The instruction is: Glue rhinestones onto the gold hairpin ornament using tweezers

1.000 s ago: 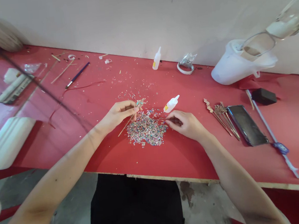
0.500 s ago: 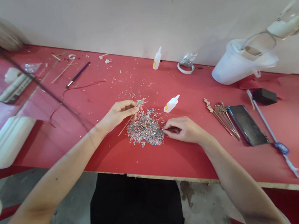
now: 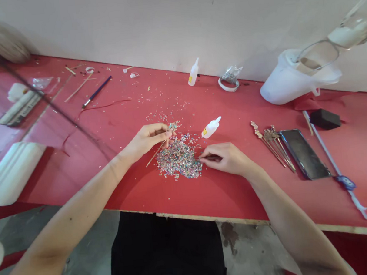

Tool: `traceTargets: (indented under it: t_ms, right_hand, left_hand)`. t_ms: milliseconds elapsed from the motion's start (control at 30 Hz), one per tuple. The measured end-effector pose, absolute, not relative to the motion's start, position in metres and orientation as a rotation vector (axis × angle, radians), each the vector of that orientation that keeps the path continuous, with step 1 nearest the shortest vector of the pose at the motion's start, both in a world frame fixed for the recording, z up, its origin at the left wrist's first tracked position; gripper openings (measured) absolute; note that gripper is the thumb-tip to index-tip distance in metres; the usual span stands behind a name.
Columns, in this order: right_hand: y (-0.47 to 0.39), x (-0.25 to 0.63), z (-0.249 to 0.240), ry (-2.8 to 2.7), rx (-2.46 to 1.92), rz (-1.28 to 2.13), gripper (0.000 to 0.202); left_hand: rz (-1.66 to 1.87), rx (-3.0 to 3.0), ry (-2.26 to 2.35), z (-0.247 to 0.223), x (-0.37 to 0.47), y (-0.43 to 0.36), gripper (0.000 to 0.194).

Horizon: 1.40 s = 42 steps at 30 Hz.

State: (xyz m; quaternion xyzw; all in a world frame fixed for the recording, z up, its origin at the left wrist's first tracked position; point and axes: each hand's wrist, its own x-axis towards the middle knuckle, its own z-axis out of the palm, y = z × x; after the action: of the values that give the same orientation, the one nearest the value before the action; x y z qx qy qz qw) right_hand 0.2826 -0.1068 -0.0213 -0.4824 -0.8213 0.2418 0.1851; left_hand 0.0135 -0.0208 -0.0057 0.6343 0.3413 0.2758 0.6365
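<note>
Inward | left hand [image 3: 155, 134] angled, pinching hairpin [image 3: 173, 126] | right hand [image 3: 227, 157] gripping slim tool [image 3: 213, 157]

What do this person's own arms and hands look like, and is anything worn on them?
Both the left hand and the right hand are bare, with no glove or ring that I can make out. The forearms have no sleeves, watch or bracelet in view. The left forearm has a small dark spot. Black cloth covers the lap.
</note>
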Motion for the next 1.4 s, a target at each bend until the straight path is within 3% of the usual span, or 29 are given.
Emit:
traceTargets:
  t_ms: [400,633,867,1400]
  right_hand:
    - [-0.107,0.279,-0.024,-1.725,-1.251,1.371,0.022]
    - [-0.112,0.262,-0.018,-1.509,-0.971,1.519,0.015]
    - [-0.115,0.276,-0.009,-1.414,-0.871,2.203,0.019]
    - [-0.105,0.257,-0.03,-1.426,-1.081,1.524,0.031]
  left_hand:
    - [0.626,1.446,0.78,-0.004,0.015,-0.022,0.015]
    - [0.616,1.489,0.776,-0.002,0.016,-0.022,0.015]
    - [0.624,1.467,0.776,-0.001,0.015,-0.023,0.014]
    - [0.61,1.48,0.777,-0.002,0.016,-0.023,0.014]
